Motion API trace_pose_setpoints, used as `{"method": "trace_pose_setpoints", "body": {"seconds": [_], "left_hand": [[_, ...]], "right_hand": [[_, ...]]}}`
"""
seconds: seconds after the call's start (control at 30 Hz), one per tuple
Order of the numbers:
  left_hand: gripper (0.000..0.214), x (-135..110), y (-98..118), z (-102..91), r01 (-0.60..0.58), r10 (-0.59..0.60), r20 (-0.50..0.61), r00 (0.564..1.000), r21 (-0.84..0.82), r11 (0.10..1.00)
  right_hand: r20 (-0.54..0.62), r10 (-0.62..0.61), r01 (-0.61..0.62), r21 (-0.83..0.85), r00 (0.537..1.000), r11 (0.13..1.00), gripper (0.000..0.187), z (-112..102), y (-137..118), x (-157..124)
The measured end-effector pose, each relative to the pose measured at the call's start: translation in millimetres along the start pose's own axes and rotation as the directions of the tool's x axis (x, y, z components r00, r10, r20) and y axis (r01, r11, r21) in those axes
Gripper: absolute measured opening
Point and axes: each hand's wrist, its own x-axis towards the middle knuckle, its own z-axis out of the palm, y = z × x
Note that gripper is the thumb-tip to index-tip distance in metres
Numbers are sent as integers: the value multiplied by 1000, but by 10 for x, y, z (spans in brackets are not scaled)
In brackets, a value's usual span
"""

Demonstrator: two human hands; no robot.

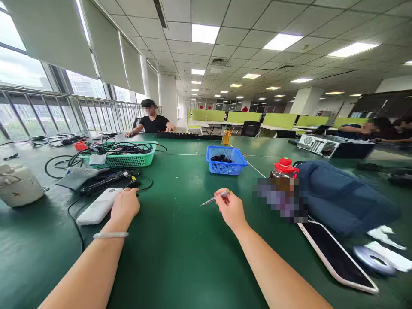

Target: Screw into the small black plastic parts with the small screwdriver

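Note:
My right hand (231,209) pinches a screwdriver (222,195) with a pale handle. Its thin metal shaft points left, above the green tabletop (180,249). On the left, my left hand (126,205) is closed, its fingers curled at the right edge of a white, flat, rounded device (100,207) that looks like a power bank. Something small and dark shows at those fingertips, too hidden to name. Just beyond lie black cables (103,182), one with a yellow connector (133,177).
A green basket (128,160) of cables and a blue basket (227,168) with small black parts stand ahead. To the right are a red-lidded jar (285,166), a dark blue bag (344,195) and a phone (337,257). A white container (19,186) stands left. A person (153,122) sits opposite.

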Motion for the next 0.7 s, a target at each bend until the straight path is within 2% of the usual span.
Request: {"method": "trace_pose_setpoints", "body": {"seconds": [0.2,0.47,0.7], "left_hand": [[46,-12,-28,-13,84,-85,-1,996,-53,995],[42,-21,48,-89,200,-189,111,976,-96,975],[46,-41,107,-171,201,-185,150,971,-104,974]], "right_hand": [[-2,-13,13,2,1000,1000,29,-15,-22,-14],[2,-43,43,3,999,999,31,21,-4,-7],[-7,-59,59,4,998,998,31,3,-13,-15]]}}
